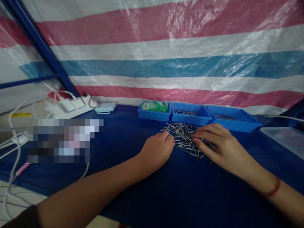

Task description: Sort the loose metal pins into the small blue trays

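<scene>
A loose pile of thin metal rivets [186, 139] lies on the dark blue table between my two hands. At the pile's left edge is my left hand [158, 150], its fingers curled and closed; what they hold, if anything, is hidden. My right hand [217, 142] reaches over the right part of the pile, fingers apart and fingertips among the rivets. Behind the pile, the middle blue bin [191, 119] and the right blue bin [237, 126] each contain some similar metal pieces. The left blue bin [154, 116] contains green packets [155, 106].
A white power strip [68, 107] with plugs and cables stands at the back left, beside a light blue case [105, 108]. A blurred patch covers items at left. A translucent lid [286, 139] lies at right; striped sheeting [152, 68] hangs behind.
</scene>
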`<state>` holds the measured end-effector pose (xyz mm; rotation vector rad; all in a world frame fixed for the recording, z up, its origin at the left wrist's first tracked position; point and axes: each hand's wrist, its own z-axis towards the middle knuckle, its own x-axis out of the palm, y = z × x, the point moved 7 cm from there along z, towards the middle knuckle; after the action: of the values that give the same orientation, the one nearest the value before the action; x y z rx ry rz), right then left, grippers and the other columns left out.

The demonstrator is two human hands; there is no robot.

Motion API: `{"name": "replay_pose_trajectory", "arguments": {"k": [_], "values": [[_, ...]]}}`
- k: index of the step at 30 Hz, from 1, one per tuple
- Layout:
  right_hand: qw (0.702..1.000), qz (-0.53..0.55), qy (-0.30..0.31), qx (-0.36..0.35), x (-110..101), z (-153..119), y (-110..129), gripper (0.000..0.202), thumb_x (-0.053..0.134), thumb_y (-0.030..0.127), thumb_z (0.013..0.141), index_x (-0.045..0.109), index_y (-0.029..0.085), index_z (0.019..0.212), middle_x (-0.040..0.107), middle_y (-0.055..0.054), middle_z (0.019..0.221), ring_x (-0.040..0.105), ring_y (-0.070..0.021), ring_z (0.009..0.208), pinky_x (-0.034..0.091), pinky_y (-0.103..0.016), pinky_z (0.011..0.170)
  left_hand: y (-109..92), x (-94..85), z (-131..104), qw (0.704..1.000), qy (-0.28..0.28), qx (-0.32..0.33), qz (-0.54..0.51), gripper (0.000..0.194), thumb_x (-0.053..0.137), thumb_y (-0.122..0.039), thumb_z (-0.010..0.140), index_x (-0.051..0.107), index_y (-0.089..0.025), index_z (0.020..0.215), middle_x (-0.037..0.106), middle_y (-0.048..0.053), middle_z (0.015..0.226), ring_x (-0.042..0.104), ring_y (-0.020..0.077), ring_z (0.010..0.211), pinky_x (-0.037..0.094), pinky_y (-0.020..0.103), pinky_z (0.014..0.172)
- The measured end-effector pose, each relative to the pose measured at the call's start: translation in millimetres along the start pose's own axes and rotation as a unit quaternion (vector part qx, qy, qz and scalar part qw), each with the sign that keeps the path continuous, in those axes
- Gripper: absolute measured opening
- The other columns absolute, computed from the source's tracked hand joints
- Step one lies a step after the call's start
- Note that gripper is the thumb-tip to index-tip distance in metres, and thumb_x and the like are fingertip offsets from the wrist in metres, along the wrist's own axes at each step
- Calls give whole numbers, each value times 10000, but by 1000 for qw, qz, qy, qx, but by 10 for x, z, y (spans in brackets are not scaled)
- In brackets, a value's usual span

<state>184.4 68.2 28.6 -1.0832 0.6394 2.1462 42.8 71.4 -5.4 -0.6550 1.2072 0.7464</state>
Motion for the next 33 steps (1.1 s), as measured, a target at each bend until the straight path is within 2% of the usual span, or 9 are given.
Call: {"name": "replay_pose_trajectory", "arguments": {"k": [3,7,11,16,20,23,28,33], "values": [[998,36,39,-22,94,-6,151,156,531,272,848,662,212,908,651,-76,933,582,-239,911,452,-411,784,12,5,-3,1000,-12,3,3,228,393,-243,930,592,-132,926,592,71,915,590,198,803,499,322,720],[993,81,81,-34,179,-20,169,159,516,251,862,651,204,931,653,-65,898,599,-207,866,482,-369,755,4,7,-4,1000,-11,25,9,243,355,-219,939,580,-131,922,578,65,905,581,189,791,493,313,716],[991,109,71,-25,188,-29,148,194,523,260,869,620,209,1028,651,-66,969,608,-192,899,498,-343,784,-51,-65,-6,998,-29,48,-21,235,337,-214,949,561,-147,959,575,52,911,576,190,830,478,318,754],[988,125,87,-26,195,-28,228,152,509,253,876,639,217,946,658,-49,879,615,-177,815,496,-333,740,-117,-191,-26,990,-57,62,-117,217,341,-223,955,551,-170,939,597,33,903,576,169,856,454,298,794],[985,147,88,-7,188,-23,244,147,506,258,879,641,217,921,658,-39,843,615,-167,780,493,-315,696,-64,-226,-39,965,-91,32,-245,129,463,-250,908,542,-175,977,609,27,922,580,143,825,458,264,771],[982,175,74,12,177,-24,229,146,508,259,879,644,224,915,668,-33,844,623,-160,777,496,-297,681,-10,-200,-33,947,-103,1,-303,200,556,-277,851,539,-177,1024,618,25,918,575,132,741,466,258,709],[980,188,59,20,159,-25,226,138,521,265,871,645,229,922,669,-25,825,625,-153,756,491,-285,673,-18,-186,-14,942,-84,-5,-324,126,520,-273,875,597,-175,895,622,11,828,552,122,707,447,251,691],[979,189,75,23,179,-26,238,127,512,271,881,627,224,906,658,-27,826,616,-150,756,483,-283,683,-31,-222,-20,935,-94,3,-341,109,524,-241,874,603,-166,874,618,6,815,536,109,688,434,233,667]]}}
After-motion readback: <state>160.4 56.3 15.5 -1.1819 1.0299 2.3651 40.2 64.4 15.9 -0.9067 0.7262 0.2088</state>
